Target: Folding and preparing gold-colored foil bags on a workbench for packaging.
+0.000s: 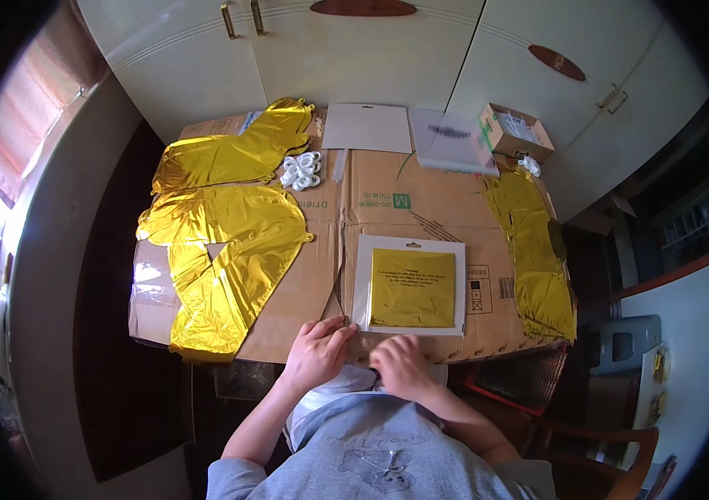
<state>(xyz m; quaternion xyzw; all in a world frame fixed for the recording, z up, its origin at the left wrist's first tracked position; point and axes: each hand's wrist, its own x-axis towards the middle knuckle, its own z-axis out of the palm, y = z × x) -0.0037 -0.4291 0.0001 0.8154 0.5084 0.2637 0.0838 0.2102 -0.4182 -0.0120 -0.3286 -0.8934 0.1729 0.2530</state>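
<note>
Gold foil sprawls left of the squarish packet. At the packet's lower-left corner, the nearer left hand bunches fingers, pinch unclear; below its bottom edge the right hand's fingers curl, grip unclear, packet ahead of both.

Left hand extends bent fingers; the blurred right hand curls nearby.
</note>
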